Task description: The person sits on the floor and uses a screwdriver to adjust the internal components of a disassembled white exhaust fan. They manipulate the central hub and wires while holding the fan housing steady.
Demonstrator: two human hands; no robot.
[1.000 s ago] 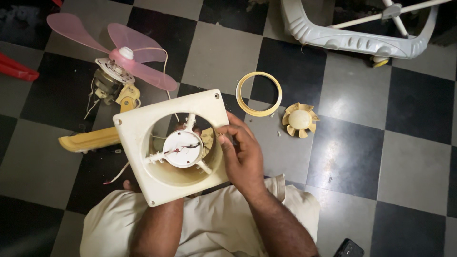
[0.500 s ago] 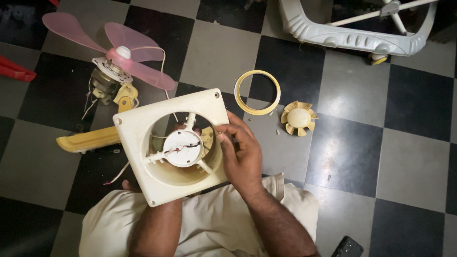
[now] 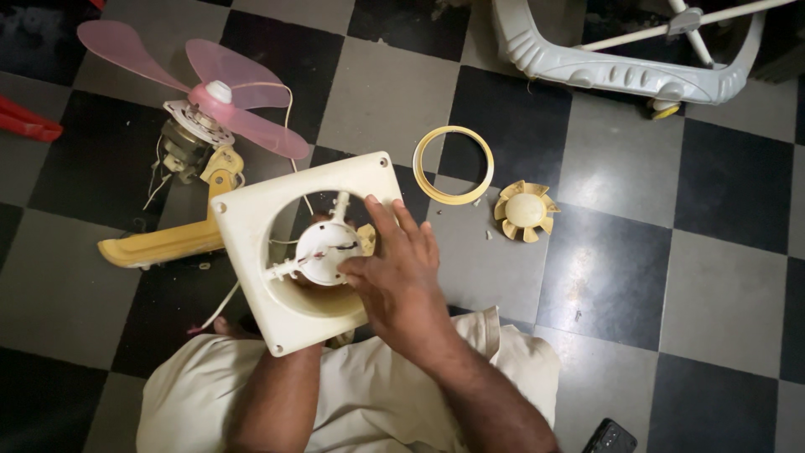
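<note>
Right hand (image 3: 401, 277): fingers spread flat over round motor hub (image 3: 323, 252), slid slightly inward since before
Left hand: hidden under cream square fan frame (image 3: 289, 243), grip unclear; frame on lap above checkered floor (image 3: 620, 277)

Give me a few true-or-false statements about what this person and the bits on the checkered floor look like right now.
1. The right hand rests on the square cream plastic fan housing, fingers at its round white centre hub. True.
2. The yellow plastic ring is fitted onto the housing. False: it lies apart on the floor.
3. The small cream impeller with short blades lies on the floor beside the ring. True.
4. The pink three-blade fan is held in the left hand. False: it sits on the floor at upper left; the left hand is hidden beneath the housing.
</note>
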